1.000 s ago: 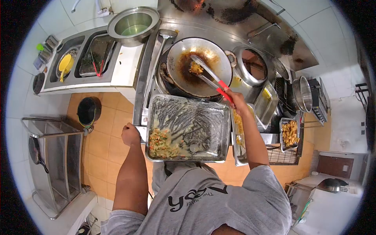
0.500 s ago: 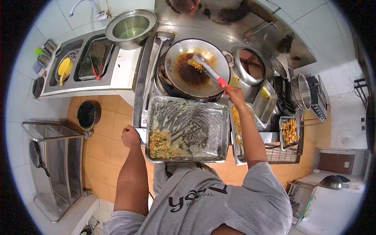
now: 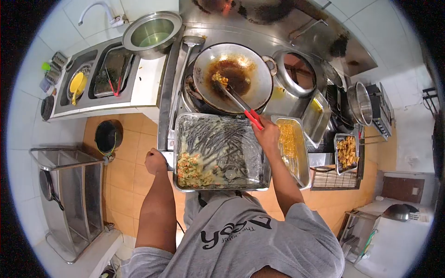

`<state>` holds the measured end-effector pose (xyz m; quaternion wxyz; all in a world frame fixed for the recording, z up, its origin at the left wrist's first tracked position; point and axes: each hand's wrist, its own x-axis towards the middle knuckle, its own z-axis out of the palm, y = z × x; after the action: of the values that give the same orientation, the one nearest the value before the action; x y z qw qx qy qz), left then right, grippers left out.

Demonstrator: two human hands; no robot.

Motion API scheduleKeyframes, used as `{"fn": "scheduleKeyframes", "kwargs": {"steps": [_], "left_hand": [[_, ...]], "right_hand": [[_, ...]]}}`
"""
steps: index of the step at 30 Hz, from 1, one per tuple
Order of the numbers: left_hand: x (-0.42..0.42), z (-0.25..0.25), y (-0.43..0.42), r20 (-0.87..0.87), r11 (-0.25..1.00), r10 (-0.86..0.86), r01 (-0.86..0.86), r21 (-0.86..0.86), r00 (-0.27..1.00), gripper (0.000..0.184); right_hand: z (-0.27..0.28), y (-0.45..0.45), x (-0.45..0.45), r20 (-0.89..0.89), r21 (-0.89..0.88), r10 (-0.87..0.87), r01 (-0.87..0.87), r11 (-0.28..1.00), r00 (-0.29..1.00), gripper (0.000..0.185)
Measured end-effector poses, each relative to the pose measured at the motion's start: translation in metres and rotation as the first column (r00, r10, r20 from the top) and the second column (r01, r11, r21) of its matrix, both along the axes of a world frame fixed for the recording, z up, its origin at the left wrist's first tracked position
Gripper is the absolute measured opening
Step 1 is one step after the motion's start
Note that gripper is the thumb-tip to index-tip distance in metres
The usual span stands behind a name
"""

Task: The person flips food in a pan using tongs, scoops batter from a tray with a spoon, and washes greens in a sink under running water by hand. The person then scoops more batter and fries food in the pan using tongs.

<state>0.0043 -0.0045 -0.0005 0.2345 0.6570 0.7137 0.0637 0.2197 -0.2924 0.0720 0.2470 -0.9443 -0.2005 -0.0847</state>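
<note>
My right hand (image 3: 267, 134) is closed round the red handles of metal tongs (image 3: 238, 100), whose tips reach into a large wok (image 3: 262, 88) on the stove. Browned food (image 3: 220, 79) lies at the tips, over dark oil. In front of my body is a metal tray (image 3: 222, 153) smeared with pale batter, a heap of vegetable mix (image 3: 192, 169) in its lower left corner. My left hand (image 3: 155, 161) is closed just left of the tray, by the counter's metal edge; what it grips, if anything, is hidden.
A long tray (image 3: 303, 162) with orange-yellow bits and a small tray of fried pieces (image 3: 346, 153) are on the right. A ladle (image 3: 187, 51) lies left of the wok, below a wide pot (image 3: 153, 34). Sinks (image 3: 95, 74) are far left; a black bucket (image 3: 108, 136) stands on the floor.
The tongs and the browned food have moved left and down in the wok. My right hand has shifted left and lower. My left hand stays almost where it was.
</note>
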Motion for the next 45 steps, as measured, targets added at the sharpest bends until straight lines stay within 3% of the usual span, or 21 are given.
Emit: {"fn": "scheduleKeyframes", "kwargs": {"steps": [14, 17, 20, 34, 38, 41, 45], "left_hand": [[0.001, 0.002, -0.003, -0.002, 1.0, 0.004, -0.004, 0.001, 1.0, 0.043], [-0.001, -0.003, -0.002, 0.01, 1.0, -0.003, 0.002, 0.005, 1.0, 0.042], [0.001, -0.001, -0.002, 0.007, 1.0, -0.001, 0.001, 0.003, 1.0, 0.042], [0.0, -0.005, -0.001, -0.015, 1.0, -0.003, 0.003, 0.01, 1.0, 0.043], [0.0, 0.0, -0.002, -0.005, 0.999, -0.033, 0.033, -0.011, 0.999, 0.044], [0.002, 0.0, -0.002, -0.018, 1.0, -0.014, 0.014, -0.006, 1.0, 0.044], [0.003, 0.005, -0.003, 0.024, 1.0, -0.019, 0.02, -0.016, 1.0, 0.044]], "right_hand": [[0.017, 0.039, 0.027, -0.076, -0.01, -0.086, 0.086, 0.996, 0.993, 0.034], [0.007, 0.042, 0.021, 0.037, 0.043, -0.094, 0.092, 0.995, 0.995, 0.034], [0.008, 0.041, 0.0, 0.129, 0.109, -0.012, -0.002, 0.994, 0.992, 0.034], [0.029, -0.018, -0.033, 0.255, -0.03, 0.246, -0.247, 0.969, 0.935, 0.041], [0.04, -0.035, -0.039, 0.175, -0.051, 0.314, -0.31, 0.949, 0.933, 0.044], [0.047, -0.042, -0.028, 0.165, -0.174, 0.317, -0.289, 0.941, 0.934, 0.04], [0.073, -0.044, -0.023, 0.145, -0.214, 0.445, -0.411, 0.886, 0.884, 0.036]]}}
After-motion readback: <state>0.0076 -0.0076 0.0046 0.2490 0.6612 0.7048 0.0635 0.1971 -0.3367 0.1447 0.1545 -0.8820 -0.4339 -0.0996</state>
